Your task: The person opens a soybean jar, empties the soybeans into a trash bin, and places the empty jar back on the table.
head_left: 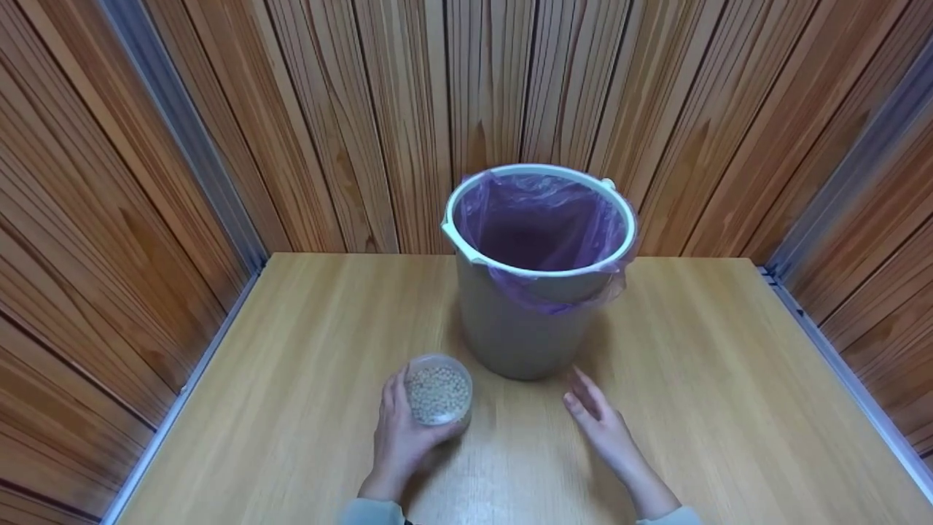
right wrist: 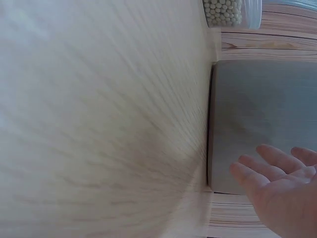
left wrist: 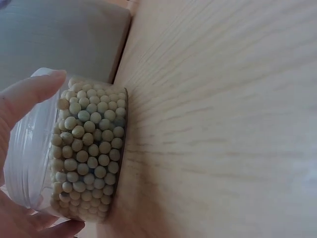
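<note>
A clear plastic jar [head_left: 439, 390] without a lid holds many small, round, beige pellets [left wrist: 89, 144] that look like dried peas. My left hand [head_left: 404, 429] grips it round the side, thumb and fingers on opposite sides near the rim. The jar is upright, at or just above the tabletop. My right hand [head_left: 601, 430] is off to the right with relaxed fingers and holds nothing. In the right wrist view, the fingers [right wrist: 270, 168] of that hand appear in front of the grey wall of a waste bin [right wrist: 262, 109].
The waste bin [head_left: 525, 335] stands behind the hands, with a pale green rim [head_left: 539, 169] and a purple plastic liner [head_left: 539, 219] folded over it. Wood-patterned panels [head_left: 481, 87] enclose the light wooden table [head_left: 306, 350] at the back and sides.
</note>
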The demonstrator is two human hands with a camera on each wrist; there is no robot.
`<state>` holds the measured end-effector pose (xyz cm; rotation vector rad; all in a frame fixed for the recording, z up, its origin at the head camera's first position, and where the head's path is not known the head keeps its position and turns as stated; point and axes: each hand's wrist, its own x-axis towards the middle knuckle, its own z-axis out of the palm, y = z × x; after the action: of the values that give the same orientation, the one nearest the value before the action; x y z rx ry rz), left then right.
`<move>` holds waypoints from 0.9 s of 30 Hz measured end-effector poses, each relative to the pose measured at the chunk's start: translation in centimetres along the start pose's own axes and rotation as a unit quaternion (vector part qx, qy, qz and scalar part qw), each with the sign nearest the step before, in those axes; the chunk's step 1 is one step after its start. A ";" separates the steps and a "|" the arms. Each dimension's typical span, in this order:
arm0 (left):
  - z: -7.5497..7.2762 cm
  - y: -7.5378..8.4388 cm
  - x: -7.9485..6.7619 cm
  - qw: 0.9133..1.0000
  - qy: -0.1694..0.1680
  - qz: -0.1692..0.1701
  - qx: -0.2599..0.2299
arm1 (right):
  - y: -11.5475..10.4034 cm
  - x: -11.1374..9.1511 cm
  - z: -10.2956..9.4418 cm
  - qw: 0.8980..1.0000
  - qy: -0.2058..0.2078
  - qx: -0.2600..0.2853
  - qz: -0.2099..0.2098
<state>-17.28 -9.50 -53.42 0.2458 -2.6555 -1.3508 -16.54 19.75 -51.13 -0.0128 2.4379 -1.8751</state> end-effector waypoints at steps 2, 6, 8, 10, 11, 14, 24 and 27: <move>0.1 0.0 -0.1 1.000 0.002 0.004 0.003 | 0.1 0.0 0.1 1.000 -0.002 0.000 -0.009; 0.4 0.1 -0.4 1.000 0.002 0.019 0.001 | 0.3 0.0 0.1 1.000 -0.015 0.002 -0.027; 0.7 0.3 -0.6 1.000 -0.002 0.025 -0.002 | 0.4 0.0 0.1 0.999 -0.022 0.009 -0.034; 1.0 0.4 -0.7 1.000 -0.008 0.028 -0.004 | 0.4 0.0 0.1 0.999 -0.025 0.007 -0.037; 1.1 0.6 -0.8 1.000 -0.009 0.028 -0.004 | 0.4 0.1 0.1 0.999 -0.022 0.005 -0.036; 1.6 1.0 -1.1 0.999 -0.011 0.035 -0.004 | 0.4 0.2 0.1 0.999 -0.015 -0.007 -0.034; 3.3 1.8 -2.1 0.996 -0.001 0.093 0.014 | 0.5 0.1 0.2 1.000 -0.011 -0.008 -0.027; 3.7 2.0 -2.4 0.995 -0.004 0.102 0.016 | 0.6 0.1 0.2 0.999 -0.012 -0.022 -0.033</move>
<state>-15.86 -4.91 -54.06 -0.0282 -2.6251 -1.2476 -16.65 19.67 -51.74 -0.1185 2.4922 -1.8361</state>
